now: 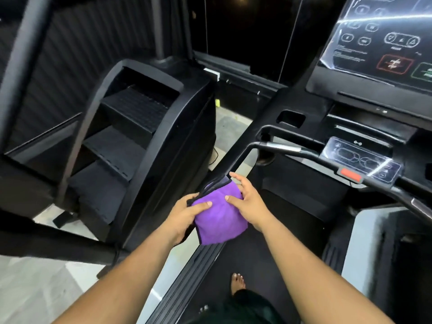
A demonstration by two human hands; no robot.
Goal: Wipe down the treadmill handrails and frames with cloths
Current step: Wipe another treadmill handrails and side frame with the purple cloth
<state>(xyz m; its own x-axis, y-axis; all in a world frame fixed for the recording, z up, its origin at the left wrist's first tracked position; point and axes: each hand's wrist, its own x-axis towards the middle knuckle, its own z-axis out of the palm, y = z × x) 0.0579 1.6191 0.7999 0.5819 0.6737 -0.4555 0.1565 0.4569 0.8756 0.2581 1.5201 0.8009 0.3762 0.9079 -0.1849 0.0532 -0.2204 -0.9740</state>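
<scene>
At far left, a black stair-climbing machine [131,141] fills much of the view, its ribbed steps rising between curved black side panels. It stands on a pale grey floor [35,288], with dark slatted wall panelling behind it.

Moving toward the middle, the left hand [184,218] comes up from the bottom of the view on a bare forearm. Its thumb lies across the top of a folded purple cloth [219,218] and its fingers curl under the cloth's left edge, so this hand grips the cloth. The cloth is draped over the near end of the treadmill's left handrail [236,164], a black bar that runs up and away toward the console. The cloth hangs down a little below the rail, with a dark trim along its lower left edge.

Just to the right, the right hand [247,197] rests on the cloth's upper right side. Its fingers are spread and fairly straight, pressing on the fabric rather than closing around it; one fingertip reaches past the cloth's top edge beside the rail.

Below the hands, the black treadmill belt [268,265] runs toward the viewer, with a ribbed side rail along its left. The person's bare feet [237,281] stand on the belt, partly hidden by dark clothing.

At right, the treadmill console [374,43] rises with a glossy touch panel covered in clear film. Under it sits a smaller control pad and a red safety tab [349,175] on the front crossbar.
</scene>
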